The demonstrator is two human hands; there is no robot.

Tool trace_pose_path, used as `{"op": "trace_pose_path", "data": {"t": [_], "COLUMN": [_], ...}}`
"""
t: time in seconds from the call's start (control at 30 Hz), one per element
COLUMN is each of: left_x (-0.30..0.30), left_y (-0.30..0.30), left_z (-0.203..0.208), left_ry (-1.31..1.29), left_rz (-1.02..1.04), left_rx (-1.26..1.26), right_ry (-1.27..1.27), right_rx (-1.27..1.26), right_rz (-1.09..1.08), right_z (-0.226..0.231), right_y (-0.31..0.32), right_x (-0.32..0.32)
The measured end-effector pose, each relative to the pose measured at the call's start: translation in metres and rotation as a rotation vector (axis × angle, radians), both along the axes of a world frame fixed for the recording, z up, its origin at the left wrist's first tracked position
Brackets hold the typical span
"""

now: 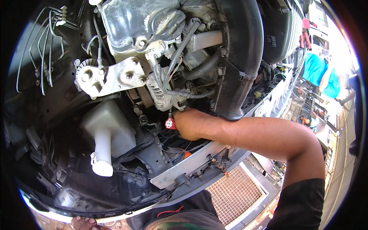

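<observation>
My right hand [188,124] reaches deep into the engine bay from the right, its back toward me and most fingers hidden. It appears closed round a red-handled tool [170,123] with a white mark on its end. A thin metal piece rises from this toward the grey finned alternator [160,93] just above. My forearm passes under the lower end of a thick black air duct [242,65]. At the lower left, my left hand [84,223] is at the car's front edge, fingers bent close together. What it holds, if anything, is hidden.
Left of my right hand stands a white reservoir [111,126] with a filler neck. A metal engine mount bracket [115,74] lies above it. The front crossmember [188,166] runs below my forearm. A floor grate [239,193] and a person in blue [322,73] show beyond the car.
</observation>
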State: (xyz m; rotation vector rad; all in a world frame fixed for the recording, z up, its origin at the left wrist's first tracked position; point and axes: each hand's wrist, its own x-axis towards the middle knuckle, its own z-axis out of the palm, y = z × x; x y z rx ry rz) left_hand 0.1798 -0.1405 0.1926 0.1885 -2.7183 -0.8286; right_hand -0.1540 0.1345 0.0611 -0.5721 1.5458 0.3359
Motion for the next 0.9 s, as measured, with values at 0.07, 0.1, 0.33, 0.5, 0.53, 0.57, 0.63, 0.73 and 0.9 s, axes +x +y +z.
{"op": "trace_pose_path", "data": {"t": [0.07,0.1,0.33,0.5,0.53,0.57,0.63,0.73,0.9], "left_x": [0.004,0.003,0.009,0.01,0.011,0.011,0.014,0.019,0.019], "left_y": [-0.001,0.0,-0.006,0.001,0.001,0.001,0.0,-0.003,-0.004], "left_z": [-0.007,-0.006,0.002,0.003,0.001,-0.002,-0.009,-0.019,-0.02], "left_ry": [0.054,0.032,-0.064,-0.076,-0.052,-0.028,0.037,0.128,0.153], "left_rz": [-0.001,0.001,-0.031,0.028,0.027,0.026,0.019,0.005,-0.011], "left_rx": [0.004,-0.006,-0.03,-0.016,-0.025,-0.033,-0.042,-0.039,-0.037], "right_ry": [-0.076,-0.118,-0.095,-0.095,-0.092,-0.089,-0.071,-0.04,-0.032], "right_rx": [0.055,0.08,0.122,0.122,0.118,0.114,0.104,0.095,0.073], "right_rz": [0.04,0.063,-0.004,-0.001,0.003,0.006,-0.01,-0.05,-0.12], "right_z": [-0.007,-0.011,-0.008,-0.013,-0.013,-0.013,-0.012,-0.009,-0.006], "right_y": [0.001,0.0,0.0,0.006,0.007,0.007,0.007,0.006,0.005], "right_x": [-0.001,-0.001,-0.007,-0.004,-0.004,-0.004,-0.003,-0.003,-0.002]}}
